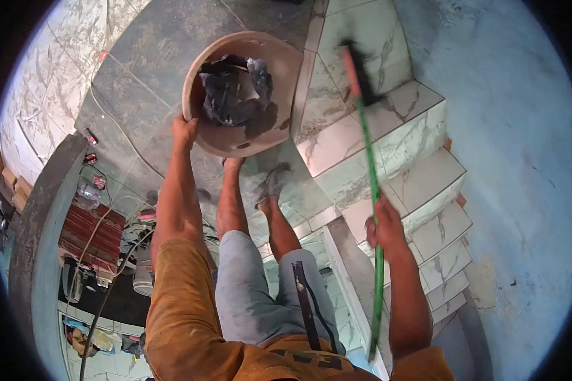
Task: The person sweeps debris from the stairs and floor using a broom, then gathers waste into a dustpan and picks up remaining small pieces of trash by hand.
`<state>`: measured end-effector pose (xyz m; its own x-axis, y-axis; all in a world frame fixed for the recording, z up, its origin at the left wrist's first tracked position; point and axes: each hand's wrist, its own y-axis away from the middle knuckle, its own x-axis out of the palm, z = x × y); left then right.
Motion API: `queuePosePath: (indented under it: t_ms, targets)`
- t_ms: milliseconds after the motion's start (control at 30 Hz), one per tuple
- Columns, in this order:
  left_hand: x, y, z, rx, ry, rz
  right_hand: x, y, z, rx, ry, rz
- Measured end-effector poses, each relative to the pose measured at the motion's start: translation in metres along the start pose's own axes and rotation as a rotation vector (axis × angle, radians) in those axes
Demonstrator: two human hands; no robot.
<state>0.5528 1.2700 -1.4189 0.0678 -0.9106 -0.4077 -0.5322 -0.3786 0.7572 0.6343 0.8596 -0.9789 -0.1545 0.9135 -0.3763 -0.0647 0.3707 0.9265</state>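
Observation:
My left hand (184,132) grips the rim of a round, pinkish-beige basin (279,70), held tilted above the grey floor. Inside the basin lies a crumpled dark plastic bag or cloth (225,95), with a pale patch at its middle. My right hand (388,225) is wrapped around the green handle (370,149) of a broom. The broom's head (356,73), reddish with dark bristles and blurred, rests on or just over the upper marble-patterned stair tile; contact is hard to judge.
Tiled steps (419,181) descend at the right beside a blue wall (502,127). A curved low wall (44,197) stands at the left. Cables (124,136) trail over the floor. Below left are a clear plastic bottle (88,193), dark red boards (92,232) and a bucket (143,279).

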Motion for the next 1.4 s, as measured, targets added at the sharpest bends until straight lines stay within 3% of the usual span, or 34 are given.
queuePosePath:
  t_ms: [100,233,333,367,433,500,533,567,700,767,800,933,1000,1067,1100,1167,1200,1267,1300,1333,1400]
  targets:
    - [0.013,0.035,-0.001,-0.032,0.020,-0.020,-0.027,0.069,-0.009,0.052,0.098,0.250]
    - [0.017,0.036,0.021,-0.032,0.099,-0.050,-0.051,0.120,0.010,-0.066,0.116,0.043]
    - [0.023,0.030,0.026,-0.067,0.107,-0.059,-0.073,0.086,0.041,-0.264,0.185,-0.203]
    - [0.024,0.033,0.018,-0.080,0.118,-0.071,-0.081,0.060,0.051,-0.338,0.240,-0.190]
    - [0.025,0.036,0.014,-0.089,0.122,-0.080,-0.089,-0.008,0.047,-0.300,0.167,-0.241]
    - [0.026,0.037,0.018,-0.045,0.173,-0.089,-0.089,-0.074,0.009,-0.140,0.174,-0.207]
    - [0.025,0.035,0.019,-0.036,0.167,-0.084,-0.077,-0.083,-0.019,-0.167,0.201,-0.173]
    - [0.025,0.032,0.021,-0.025,0.173,-0.088,-0.057,-0.071,-0.038,-0.175,0.203,-0.162]
    - [0.021,0.041,0.023,-0.005,0.305,0.006,-0.023,0.040,-0.067,0.405,-0.119,0.089]
    - [0.028,0.034,0.033,-0.031,0.265,-0.031,-0.036,0.082,-0.086,0.239,-0.095,0.402]
    - [0.027,0.031,0.040,-0.066,0.208,-0.085,-0.039,0.089,-0.078,0.225,-0.086,0.407]
    - [0.024,0.046,0.024,-0.065,0.300,-0.063,-0.068,0.073,-0.020,-0.456,0.311,0.132]
    - [0.025,0.053,0.018,-0.051,0.317,-0.079,-0.065,0.029,0.043,-0.576,0.436,-0.091]
    - [0.020,0.060,0.021,-0.044,0.321,-0.100,-0.048,-0.017,0.117,-0.566,0.545,-0.233]
    - [0.018,0.062,0.024,-0.072,0.369,-0.083,-0.044,-0.049,0.140,-0.704,0.586,-0.269]
    - [0.015,0.062,0.028,-0.093,0.401,-0.059,-0.039,-0.097,0.166,-0.676,0.613,-0.277]
    - [0.012,0.061,0.031,-0.075,0.379,-0.078,-0.038,-0.120,0.143,-0.663,0.593,-0.277]
    - [0.006,0.059,0.037,-0.067,0.356,-0.084,-0.037,-0.163,0.093,-0.960,0.726,-0.306]
    - [-0.001,0.057,0.038,-0.090,0.370,-0.044,-0.018,-0.129,0.072,-0.578,0.628,-0.242]
    - [-0.004,0.054,0.037,-0.109,0.389,-0.001,-0.017,-0.123,0.023,-0.705,0.574,-0.207]
    - [-0.011,0.060,0.031,-0.117,0.418,0.031,-0.024,-0.044,-0.020,-0.487,0.506,0.066]
